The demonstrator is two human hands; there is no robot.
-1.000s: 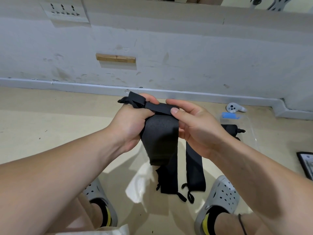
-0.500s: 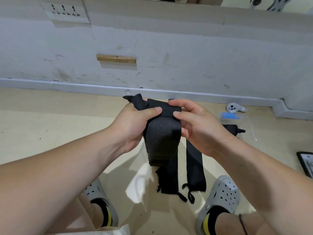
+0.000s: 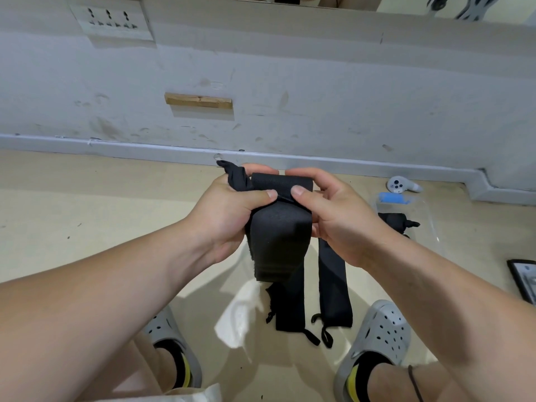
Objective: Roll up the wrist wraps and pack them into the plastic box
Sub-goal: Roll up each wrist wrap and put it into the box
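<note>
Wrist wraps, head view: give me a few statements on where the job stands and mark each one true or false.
1. The left hand and the right hand both grip the black wrist wrap. True.
2. The held wrap is fully rolled. False: only its top is rolled, and a long flat tail hangs below the hands.
3. Two unrolled wraps lie on the floor beneath the hands. True.
4. The plastic box holds nothing. False: a rolled wrap shows inside it.
5. The white controller lies in the box. False: it is on the floor beyond the box.
</note>
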